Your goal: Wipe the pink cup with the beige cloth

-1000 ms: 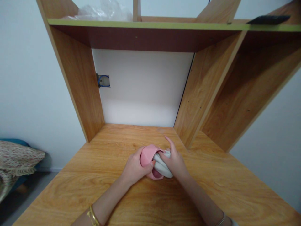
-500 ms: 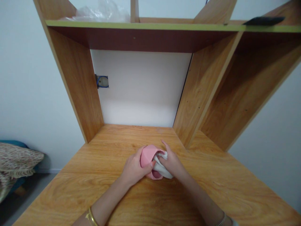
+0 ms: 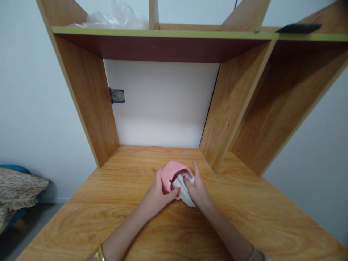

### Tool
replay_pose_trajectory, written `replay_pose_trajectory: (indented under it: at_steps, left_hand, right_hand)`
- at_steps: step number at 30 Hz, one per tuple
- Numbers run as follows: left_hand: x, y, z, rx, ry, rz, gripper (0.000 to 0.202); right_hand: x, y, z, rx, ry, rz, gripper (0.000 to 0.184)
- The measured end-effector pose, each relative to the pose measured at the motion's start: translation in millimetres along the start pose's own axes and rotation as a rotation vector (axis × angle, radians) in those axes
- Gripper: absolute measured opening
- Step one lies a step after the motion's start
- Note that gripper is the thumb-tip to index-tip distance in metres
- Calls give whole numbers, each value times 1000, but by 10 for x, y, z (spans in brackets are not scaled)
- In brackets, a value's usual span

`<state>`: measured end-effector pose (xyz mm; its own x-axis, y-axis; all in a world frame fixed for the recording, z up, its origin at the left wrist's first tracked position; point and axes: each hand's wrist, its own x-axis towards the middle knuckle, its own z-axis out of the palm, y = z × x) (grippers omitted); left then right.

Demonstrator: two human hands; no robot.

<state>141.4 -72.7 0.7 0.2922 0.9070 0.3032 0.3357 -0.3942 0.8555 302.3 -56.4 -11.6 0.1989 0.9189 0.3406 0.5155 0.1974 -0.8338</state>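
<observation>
A pink, hollow container with faceted sides is tilted over the desk, its wide opening turned toward my right hand. My left hand is closed around its left side, the thumb at the near rim. In my right hand a white cloth is gripped, partly pushed inside the opening and partly hanging out below. My right thumb sticks up, while the fingertips are pressed into the cloth. A dark notch shows at the container's rim. Its far side is hidden.
Under my hands lies a wood-grain desktop. Upright panels and a shelf stand around its back. Clear plastic bags and a flat black object lie on the shelf. An uncovered wall box shows at left.
The pink container has turned and tipped slightly, moving a little up in view. My right hand has shifted slightly with the cloth, and the camera view has moved a little.
</observation>
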Motion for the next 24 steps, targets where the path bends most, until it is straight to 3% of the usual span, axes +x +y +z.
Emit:
replay_pose_trajectory:
  at_steps: [4,11,19,24]
  left_hand:
    - [7,18,-33,160,98,-63,63]
    - [-11,68,-116,357,101,-68,59]
    - [-22,52,-128,356,22,24,55]
    - [-10,19,-137,335,21,16,62]
  right_hand:
    - [26,-11,5,-5,-9,20,70]
    - [20,-55,-66,-133,-124,-33,63]
    - [-27,-123,-128,-259,-214,-205,65]
    - [-39,-114,-115,-243,-216,-188,65]
